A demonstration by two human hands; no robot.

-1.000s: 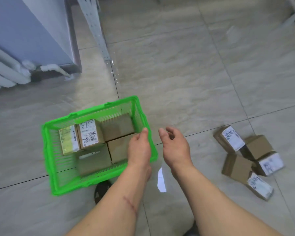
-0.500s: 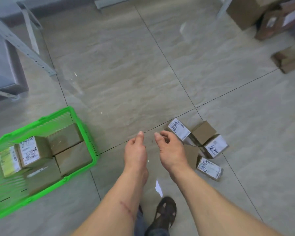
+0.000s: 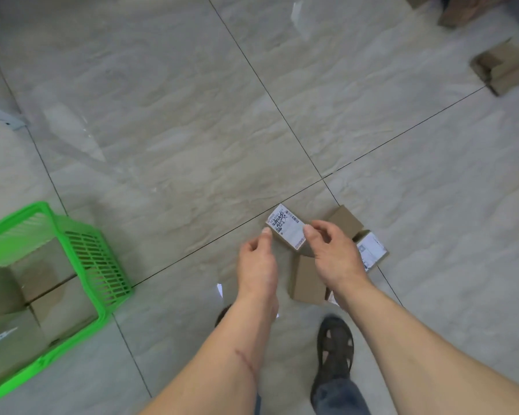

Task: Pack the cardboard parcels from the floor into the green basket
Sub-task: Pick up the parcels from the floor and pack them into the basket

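Nearest, at 6 o'clock: a dark sandal planted on the tiled floor; both forearms reach forward over it.

Left hand: fingers loosely curled, thumb tip just touching the near left corner of the labelled parcel. Right hand: thumb at the label's right edge, fingers arched over the far side. Neither hand has closed on it; whether the parcel is off the floor I cannot tell.

Around it, at 1 to 3 o'clock from the hands: a plain parcel just below the right hand, a second labelled parcel partly hidden by that hand, and another plain one behind the fingers. All touch or nearly touch.

Green basket at 9 o'clock, well apart, already holding several parcels.

Far, at 1 o'clock: more cardboard boxes, blurred.

Judgement: pinch the two short sides squarely, lift straight up so neighbours stay put, then swing left and fit it into whatever gap remains.
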